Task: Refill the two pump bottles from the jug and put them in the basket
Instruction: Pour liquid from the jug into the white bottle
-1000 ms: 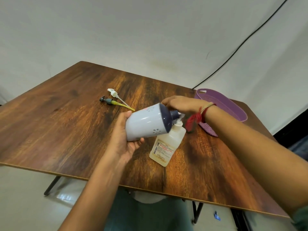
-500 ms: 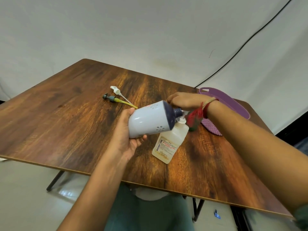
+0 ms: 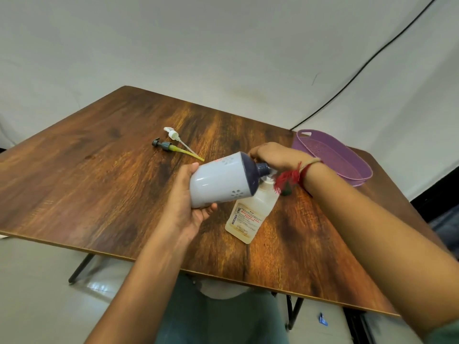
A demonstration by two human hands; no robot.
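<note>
My left hand (image 3: 185,207) grips the base of a pale lavender jug (image 3: 218,181) with a dark blue shoulder and neck. The jug is tipped on its side, its mouth over the neck of a clear pump bottle (image 3: 248,217) with a printed label and yellowish liquid. That bottle stands on the table (image 3: 99,175) with its pump off. My right hand (image 3: 275,157) is curled at the bottle's neck, fingers mostly hidden behind the jug. A small green object (image 3: 288,192) sits behind my right wrist, largely hidden. A purple basket (image 3: 359,180) stands at the right.
Two loose pump heads lie at the back of the table: a white one (image 3: 172,134) and a dark one with a yellow tube (image 3: 166,146). A black cable (image 3: 347,78) runs down the wall behind the basket. The table's near edge is close to my body.
Both hands keep their hold and the jug stays tipped over the bottle's neck. Only the camera view has shifted slightly.
</note>
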